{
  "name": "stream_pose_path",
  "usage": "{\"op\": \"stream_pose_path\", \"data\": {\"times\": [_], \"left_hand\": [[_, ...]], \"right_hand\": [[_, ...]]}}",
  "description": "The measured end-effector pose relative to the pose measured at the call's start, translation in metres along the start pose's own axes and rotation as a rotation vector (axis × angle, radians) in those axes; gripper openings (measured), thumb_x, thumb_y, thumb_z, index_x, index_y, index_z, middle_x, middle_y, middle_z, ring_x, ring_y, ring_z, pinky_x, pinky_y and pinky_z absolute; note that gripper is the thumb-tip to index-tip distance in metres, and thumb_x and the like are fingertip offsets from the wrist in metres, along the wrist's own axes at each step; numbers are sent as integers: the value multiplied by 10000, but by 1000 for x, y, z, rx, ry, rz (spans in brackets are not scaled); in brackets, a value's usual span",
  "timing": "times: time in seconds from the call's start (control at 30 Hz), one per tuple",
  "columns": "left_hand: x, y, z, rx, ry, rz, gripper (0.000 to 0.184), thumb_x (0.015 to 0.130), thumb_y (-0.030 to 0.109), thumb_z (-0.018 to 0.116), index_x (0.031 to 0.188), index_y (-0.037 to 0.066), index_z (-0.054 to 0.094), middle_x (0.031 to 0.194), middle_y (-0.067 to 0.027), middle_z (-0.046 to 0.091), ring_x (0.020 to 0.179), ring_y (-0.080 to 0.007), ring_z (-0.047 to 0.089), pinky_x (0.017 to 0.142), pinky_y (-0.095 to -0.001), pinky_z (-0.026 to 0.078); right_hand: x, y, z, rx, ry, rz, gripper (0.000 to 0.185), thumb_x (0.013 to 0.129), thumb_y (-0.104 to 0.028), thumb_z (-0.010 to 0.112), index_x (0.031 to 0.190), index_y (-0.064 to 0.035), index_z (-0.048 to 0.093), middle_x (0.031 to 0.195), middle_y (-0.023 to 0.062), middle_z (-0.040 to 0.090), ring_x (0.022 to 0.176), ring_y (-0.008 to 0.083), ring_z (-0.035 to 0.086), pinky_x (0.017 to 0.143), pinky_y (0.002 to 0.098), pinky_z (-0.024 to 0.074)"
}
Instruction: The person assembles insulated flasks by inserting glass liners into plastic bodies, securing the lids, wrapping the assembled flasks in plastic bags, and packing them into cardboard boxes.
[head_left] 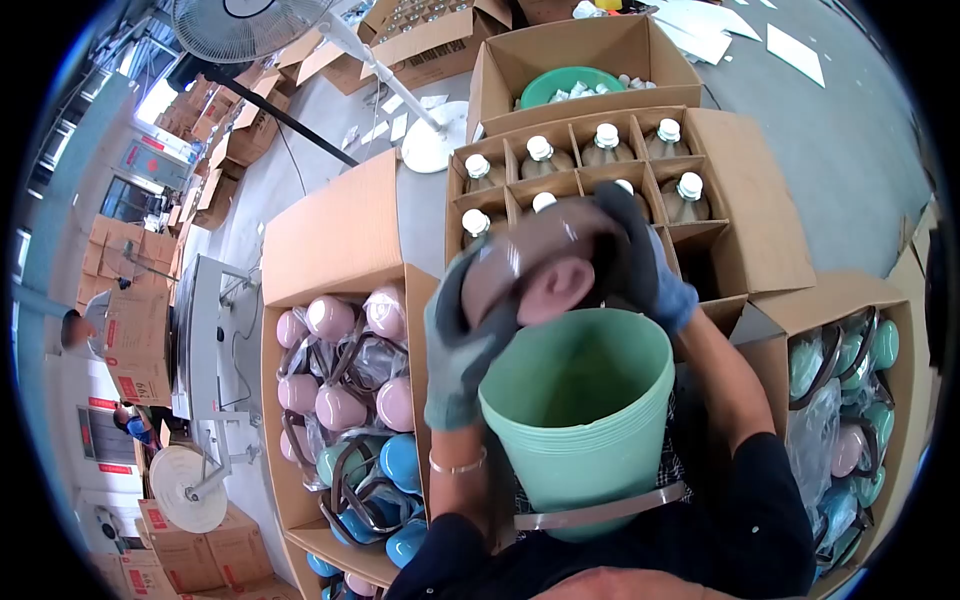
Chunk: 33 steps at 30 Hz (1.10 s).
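Note:
Both my hands are up in front of me, in grey gloves, holding one glossy brown part (525, 245) with a rounded pink piece (556, 290) on it. Motion blurs it, so its exact kind is unclear. My left hand (462, 340) closes around its left end, and my right hand (640, 255) grips the right end. Just below sits a green bucket (575, 440) with its mouth facing up, held against my lap; a brown band (600, 508) crosses its near side. Behind my hands stands a divided carton (575, 118) of bottles with white caps (606, 133).
To the left, an open carton (335, 225) holds pink and blue rounded parts with brown handles, some in plastic. Another carton (840, 300) of similar parts is at right. Farther back are a box with a green basin (570, 82) and a standing fan (435, 135).

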<state>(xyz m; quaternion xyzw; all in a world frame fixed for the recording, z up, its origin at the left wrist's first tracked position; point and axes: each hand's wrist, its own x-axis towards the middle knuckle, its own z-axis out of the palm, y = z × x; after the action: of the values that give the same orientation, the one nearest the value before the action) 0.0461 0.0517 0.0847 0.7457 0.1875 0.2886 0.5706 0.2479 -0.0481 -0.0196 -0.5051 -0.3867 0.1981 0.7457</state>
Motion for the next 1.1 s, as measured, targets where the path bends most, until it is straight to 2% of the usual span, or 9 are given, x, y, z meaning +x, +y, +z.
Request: {"op": "stream_pose_path", "data": {"times": [0.1,0.2,0.33,0.43,0.63,0.7,0.77,0.93,1.1], "left_hand": [[42,-27,14,-181,111,-113,395,806,66,654,1164,-65,552,1033,-88,625,945,-154,574,826,-276,474],[64,-95,41,-440,298,-190,334,818,67,654,1115,-66,582,977,-83,646,891,-144,584,798,-273,477],[64,-116,70,59,521,-59,328,818,74,666,1105,-60,580,1006,-90,637,885,-145,582,807,-290,473],[61,-114,66,-511,671,-31,338,892,169,568,1175,-12,530,1072,-125,587,874,-192,594,720,-311,508],[50,-119,68,-957,299,-182,467,933,353,493,1279,40,476,1211,-143,547,1040,-276,582,912,-437,479],[52,-125,77,-1316,138,-305,492,934,379,485,1298,49,461,1235,-145,538,1071,-288,575,941,-463,466],[54,-142,85,-1499,25,-355,518,934,405,478,1318,59,447,1258,-147,529,1101,-299,567,970,-489,454],[59,-155,102,-1430,-243,-400,654,898,545,469,1388,122,377,1342,-119,485,1230,-321,486,1038,-584,359],[71,-140,105,-1392,-389,-241,601,929,480,450,1393,107,367,1347,-104,475,1203,-295,496,1021,-495,399]], "right_hand": [[26,1,-5,15,100,104,435,872,-246,605,1235,-18,533,1166,128,588,1066,254,564,956,372,424],[18,-40,5,-910,59,-513,484,821,-161,644,1265,-34,501,1188,186,558,1106,313,544,932,388,428],[-7,-6,-16,-671,-120,-36,451,798,-295,687,1154,-50,556,1139,169,575,895,312,625,773,365,501],[28,15,-71,-662,104,22,316,837,-270,663,1044,-42,592,951,179,646,889,340,625,738,372,503],[64,180,-134,-1349,-209,286,765,717,-333,732,1372,-226,353,1219,230,487,1062,440,532,872,500,473],[53,198,-137,-1482,-94,-53,673,709,-302,731,1307,-232,431,1138,205,521,1044,417,547,875,496,472],[67,112,-108,-1396,-248,218,579,706,-309,719,1224,-189,490,1093,196,537,1055,395,543,880,484,468],[79,-72,-47,-1296,-124,-526,507,683,-387,715,1080,-114,556,972,133,535,920,314,542,770,436,465],[15,-179,7,-1434,-532,-1288,454,744,-317,612,1185,-247,529,1115,64,539,1030,253,535,790,413,503]]}}
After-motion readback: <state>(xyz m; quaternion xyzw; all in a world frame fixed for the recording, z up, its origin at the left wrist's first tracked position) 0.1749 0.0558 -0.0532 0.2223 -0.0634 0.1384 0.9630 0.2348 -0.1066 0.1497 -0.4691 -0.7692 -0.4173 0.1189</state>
